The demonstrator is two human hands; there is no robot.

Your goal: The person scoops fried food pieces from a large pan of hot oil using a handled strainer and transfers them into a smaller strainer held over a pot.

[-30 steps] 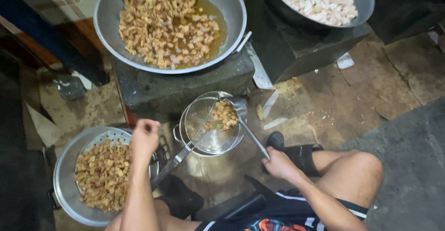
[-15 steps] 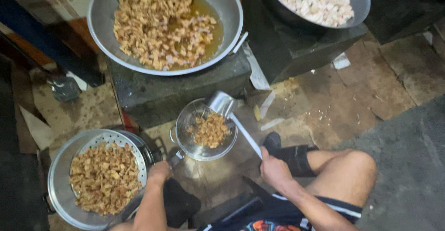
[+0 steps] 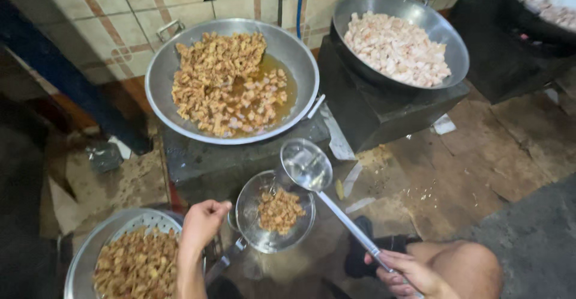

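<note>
L hand (image 3: 203, 224): fist closed on strainer (image 3: 275, 218) handle, low by the colander (image 3: 90, 257) rim. Was further down-frame 0.5 s ago, so it has lifted a bit.
R hand (image 3: 403, 271): fingers curled round ladle (image 3: 307, 165) handle end, grip firm.
ladle: bowl now empty and face-up, just above strainer's far rim; 0.5 s ago it sat tipped at the rim, 1 s ago over the load.
strainer: held level between wok (image 3: 231, 80) stove and the knees, small heap of fried bits inside, apart from the colander pile.
wok: most fried bits + oil left in it.
raw pan (image 3: 401, 38): pale pieces, untouched.
read: scoop looks dumped, ladle free for another; strainer load not yet tipped into colander.
</note>
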